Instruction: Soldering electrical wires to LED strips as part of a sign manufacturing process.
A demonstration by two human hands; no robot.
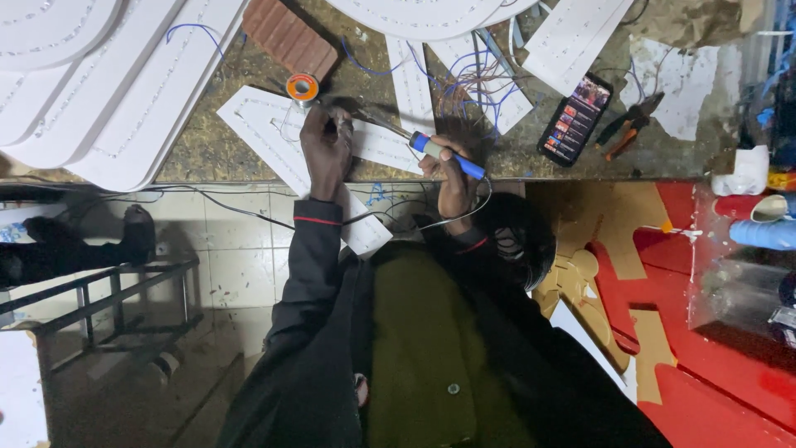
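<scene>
Bare workbench (224, 149) strip along its near edge left of the left hand (325, 149), solder spool (303, 86) and wire tangle (473, 83) crowding behind, phone (575, 119) and pliers (630, 124) blocking rightward, white panels (99, 83) filling the far-left corner

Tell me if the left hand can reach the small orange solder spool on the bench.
Probably yes. The small orange solder spool sits just beyond the left hand, with nothing between them. The right hand grips a blue-handled soldering iron.

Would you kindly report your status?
Right hand grips the blue-handled soldering iron. Left hand pins the white panel. Solder spool just beyond; loose blue wires nearby.
</scene>
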